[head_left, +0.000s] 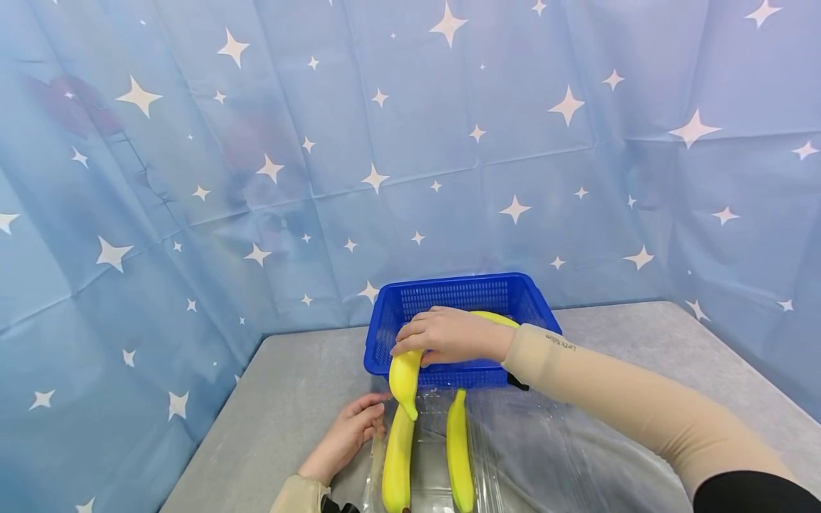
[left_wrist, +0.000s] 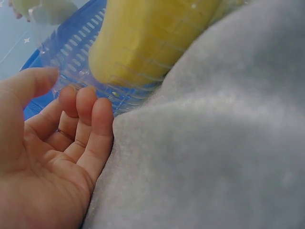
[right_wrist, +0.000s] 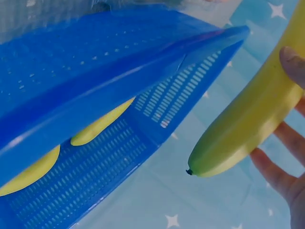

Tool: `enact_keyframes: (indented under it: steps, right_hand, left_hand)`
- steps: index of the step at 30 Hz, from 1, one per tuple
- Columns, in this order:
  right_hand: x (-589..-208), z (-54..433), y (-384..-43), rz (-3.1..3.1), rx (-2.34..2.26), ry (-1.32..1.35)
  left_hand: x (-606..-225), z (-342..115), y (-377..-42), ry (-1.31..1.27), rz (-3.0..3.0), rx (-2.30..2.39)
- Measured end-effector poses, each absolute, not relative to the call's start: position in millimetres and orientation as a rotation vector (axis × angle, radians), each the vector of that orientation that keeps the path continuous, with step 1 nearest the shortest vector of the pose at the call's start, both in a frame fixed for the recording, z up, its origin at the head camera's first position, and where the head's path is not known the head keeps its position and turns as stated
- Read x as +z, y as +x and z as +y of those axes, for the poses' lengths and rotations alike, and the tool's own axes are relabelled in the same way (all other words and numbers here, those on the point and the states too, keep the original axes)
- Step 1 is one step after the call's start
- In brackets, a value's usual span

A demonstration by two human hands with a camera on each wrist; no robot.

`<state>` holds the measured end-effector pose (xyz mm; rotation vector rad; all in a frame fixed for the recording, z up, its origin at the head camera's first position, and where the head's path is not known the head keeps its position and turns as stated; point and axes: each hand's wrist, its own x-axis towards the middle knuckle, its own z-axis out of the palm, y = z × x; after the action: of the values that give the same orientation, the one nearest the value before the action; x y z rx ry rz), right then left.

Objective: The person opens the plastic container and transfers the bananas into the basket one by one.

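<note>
In the head view my right hand (head_left: 452,335) grips a yellow banana (head_left: 405,374) at its upper part, its lower tip pointing down over the clear plastic tray (head_left: 428,456). The right wrist view shows thumb and fingers around this banana, its dark-tipped end free. Two more bananas lie lengthwise in the tray, a left banana (head_left: 398,467) and a right banana (head_left: 459,449). My left hand (head_left: 349,431) is at the tray's far left corner, fingers loosely bent, fingertips right by the clear wall. Behind the tray stands a blue perforated basket (head_left: 375,335), partly hidden by my right hand.
Inside the basket lie more bananas, among them one banana (right_wrist: 100,126) and another banana (right_wrist: 33,174) in the right wrist view. Clear plastic film (head_left: 545,442) spreads over the grey table (head_left: 308,363) right of the tray. A star-patterned blue curtain (head_left: 410,142) surrounds the table.
</note>
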<state>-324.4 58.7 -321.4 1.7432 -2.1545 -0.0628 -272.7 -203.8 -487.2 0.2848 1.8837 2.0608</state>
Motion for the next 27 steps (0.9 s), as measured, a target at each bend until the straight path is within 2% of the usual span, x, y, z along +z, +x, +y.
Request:
enact_keyframes:
  steps: [27]
  right_hand:
    - [-326,68,-370,-2.381,0.07,1.548]
  left_hand:
    - [-486,-202,-271,0.274,1.887,2.086]
